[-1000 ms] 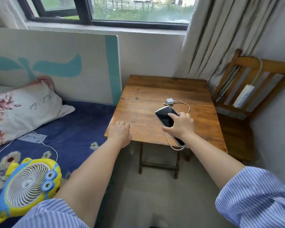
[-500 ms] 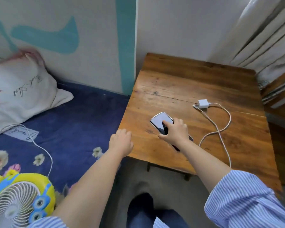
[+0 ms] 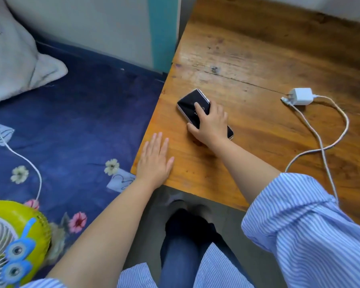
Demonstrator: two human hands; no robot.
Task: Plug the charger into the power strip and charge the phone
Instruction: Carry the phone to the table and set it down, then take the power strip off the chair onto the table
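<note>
Worn wooden table [image 3: 258, 48] with crack across top, set just beside bed [image 3: 81, 121] in navy floral sheet. Pale wall panel [image 3: 92, 23] with teal stripe behind. Grey floor [image 3: 233, 221] below. Soft daylight.

- Sleeves [image 3: 312, 223]: blue-and-white fine-striped shirt fabric, rolled up to the elbow on both arms, forearms bare.
- Left hand [image 3: 155, 161] and right hand [image 3: 211, 125]: bare, no rings or watch visible.
- Trousers [image 3: 181, 254]: dark blue denim.

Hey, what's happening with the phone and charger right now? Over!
Right hand on phone, fingers curled. Left hand flat on table. Charger unplugged, lying apart. Nothing blocking.
</note>
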